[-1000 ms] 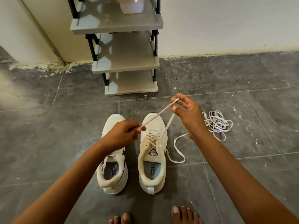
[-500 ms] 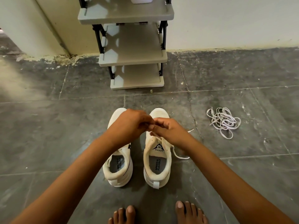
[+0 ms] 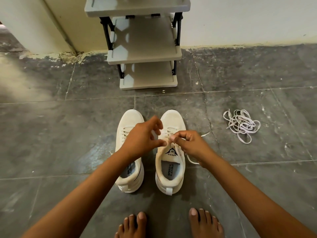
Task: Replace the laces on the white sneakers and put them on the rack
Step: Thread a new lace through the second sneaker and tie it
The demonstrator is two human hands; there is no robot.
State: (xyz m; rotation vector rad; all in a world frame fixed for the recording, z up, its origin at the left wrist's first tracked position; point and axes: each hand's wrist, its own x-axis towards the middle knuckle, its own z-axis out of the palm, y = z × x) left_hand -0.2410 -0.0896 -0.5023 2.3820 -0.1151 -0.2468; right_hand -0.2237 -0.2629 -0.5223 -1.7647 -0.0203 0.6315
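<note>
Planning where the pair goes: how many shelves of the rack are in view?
3 shelves: the bottom shelf by the floor, the middle shelf above it, the top shelf cut by the frame edge. More may sit higher, out of view.

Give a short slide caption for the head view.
Both hands tying the right sneaker's lace before the rack.

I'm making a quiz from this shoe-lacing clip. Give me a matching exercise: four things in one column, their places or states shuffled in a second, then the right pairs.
Things:
1. right sneaker
2. left sneaker
3. loose laces
4. rack

Places or states:
A. tangled on the floor, off to the right
B. against the wall, visible shelves bare
C. both hands working its lace
D. on the floor, partly under the left forearm, untouched

Pairs: 1-C, 2-D, 3-A, 4-B
</note>
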